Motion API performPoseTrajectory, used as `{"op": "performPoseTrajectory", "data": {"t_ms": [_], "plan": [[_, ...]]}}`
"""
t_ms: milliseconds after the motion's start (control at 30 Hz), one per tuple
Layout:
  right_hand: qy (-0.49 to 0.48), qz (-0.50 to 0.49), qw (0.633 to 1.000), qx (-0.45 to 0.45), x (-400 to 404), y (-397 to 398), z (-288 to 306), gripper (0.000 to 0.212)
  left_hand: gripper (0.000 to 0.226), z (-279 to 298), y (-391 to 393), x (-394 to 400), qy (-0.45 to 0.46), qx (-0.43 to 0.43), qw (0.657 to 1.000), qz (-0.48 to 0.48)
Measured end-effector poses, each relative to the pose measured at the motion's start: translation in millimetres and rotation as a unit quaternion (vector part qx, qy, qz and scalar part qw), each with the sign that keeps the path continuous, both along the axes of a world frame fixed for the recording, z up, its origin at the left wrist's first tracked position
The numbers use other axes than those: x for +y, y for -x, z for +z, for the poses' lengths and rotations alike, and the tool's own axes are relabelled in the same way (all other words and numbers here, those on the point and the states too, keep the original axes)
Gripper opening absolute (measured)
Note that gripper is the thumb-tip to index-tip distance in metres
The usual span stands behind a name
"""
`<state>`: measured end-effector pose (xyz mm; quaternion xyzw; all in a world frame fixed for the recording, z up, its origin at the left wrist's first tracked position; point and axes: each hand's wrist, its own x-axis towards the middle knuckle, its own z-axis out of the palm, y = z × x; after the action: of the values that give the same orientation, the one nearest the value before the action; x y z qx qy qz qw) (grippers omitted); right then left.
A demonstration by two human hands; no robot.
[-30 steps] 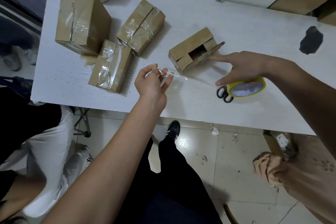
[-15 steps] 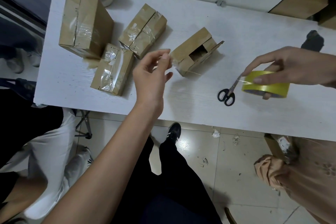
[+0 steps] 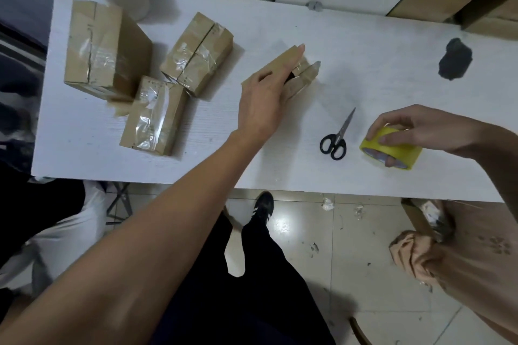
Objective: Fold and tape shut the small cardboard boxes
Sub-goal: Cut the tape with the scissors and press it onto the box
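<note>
Step in hand: closing the one open box [image 3: 304,75], which sits mid-bench, far of the scissors [image 3: 336,136]; its end flaps stand apart.
Left hand [image 3: 266,98]: laid on the box's top with fingers out straight, pressing it, gripping nothing that shows.
Right hand [image 3: 414,129]: curled round the yellow tape roll [image 3: 392,150], held at the bench's [image 3: 364,45] near right.
Finished work: three taped boxes [image 3: 151,75] grouped at the left.
Next move, as judged: press the flaps flat, hold them so, and lay a strip of tape across the seam.
Change since half a second ago: the left hand, then raised with fingertips pinched just left of the box, has come down onto it; the roll has moved nearer and lower.
</note>
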<state>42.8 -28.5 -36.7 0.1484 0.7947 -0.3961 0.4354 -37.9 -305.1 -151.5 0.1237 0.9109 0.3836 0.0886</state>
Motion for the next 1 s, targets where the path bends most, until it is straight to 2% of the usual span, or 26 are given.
{"op": "performPoseTrajectory", "data": {"t_ms": [133,267,300,433,500,600,700,800,867,933,1000], "plan": [[-0.004,0.022,1.0,-0.003,-11,-3,6,0.021,0.092,-9,-9,-13,0.011,0.051,0.998,-0.038],[-0.016,0.053,0.998,-0.009,-35,-5,8,0.015,0.082,-23,-17,-32,-0.033,0.058,0.99,-0.127],[-0.022,0.051,0.998,-0.012,-43,-4,6,0.017,0.083,-25,-19,-36,-0.025,0.065,0.989,-0.131],[-0.063,0.055,0.996,0.011,-77,0,-9,0.051,0.082,-21,-18,-41,0.097,0.116,0.986,-0.071],[-0.079,0.049,0.995,0.021,-89,4,-14,0.053,0.086,-21,-19,-37,0.106,0.127,0.984,-0.061],[-0.115,0.063,0.991,0.036,-97,12,-14,0.055,0.095,-25,-25,-38,0.062,0.105,0.988,-0.092],[-0.162,0.079,0.981,0.066,-94,17,-14,0.052,0.093,-29,-32,-50,0.02,0.088,0.989,-0.115],[-0.118,0.06,0.989,0.068,-94,18,-12,0.05,0.079,-19,-38,-65,-0.038,0.037,0.993,-0.107],[-0.083,0.044,0.993,0.066,-99,18,-11,0.053,0.066,-9,-39,-71,-0.108,-0.018,0.991,-0.076],[-0.102,0.048,0.991,0.07,-104,25,-17,0.054,0.058,4,-38,-74,-0.209,-0.107,0.972,-0.003],[-0.144,0.067,0.985,0.072,-109,37,-27,0.052,0.049,11,-35,-76,-0.262,-0.167,0.949,0.054]]}}
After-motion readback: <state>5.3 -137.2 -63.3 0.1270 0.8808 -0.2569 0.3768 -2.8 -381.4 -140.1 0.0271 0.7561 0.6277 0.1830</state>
